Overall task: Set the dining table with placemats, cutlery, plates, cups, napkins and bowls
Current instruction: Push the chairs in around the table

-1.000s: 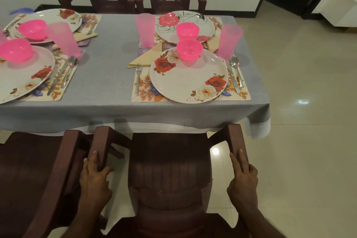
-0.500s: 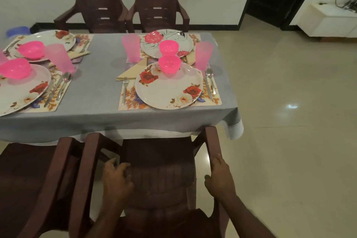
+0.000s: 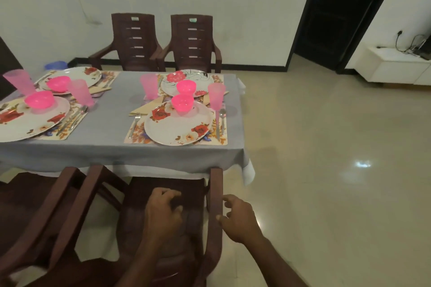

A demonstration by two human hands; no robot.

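Far left on the bench (image 3: pixel 112 147), two floral plates (image 3: pixel 28 121) each carry a pink bowl (image 3: pixel 39 99), with pink cups (image 3: pixel 81 92) and cutlery beside them on placemats. Moving across, the nearer right-hand setting: fork (image 3: pixel 134 121) on the placemat (image 3: pixel 137 135), folded napkin (image 3: pixel 149 107) just above it, big rose plate (image 3: pixel 178 126) with a pink bowl (image 3: pixel 182 103) on its far edge, then a tall cup (image 3: pixel 216 96) with knife and spoon (image 3: pixel 222 119) in front of it. Down here, the brown chair (image 3: pixel 163 193) is tucked against the bench. My left hand (image 3: pixel 163 214) hangs over the seat, fingers loosely curled, holding nothing. My right hand (image 3: pixel 239 216) is just beside the right armrest (image 3: pixel 215 205), fingers relaxed and bent, gripping nothing.
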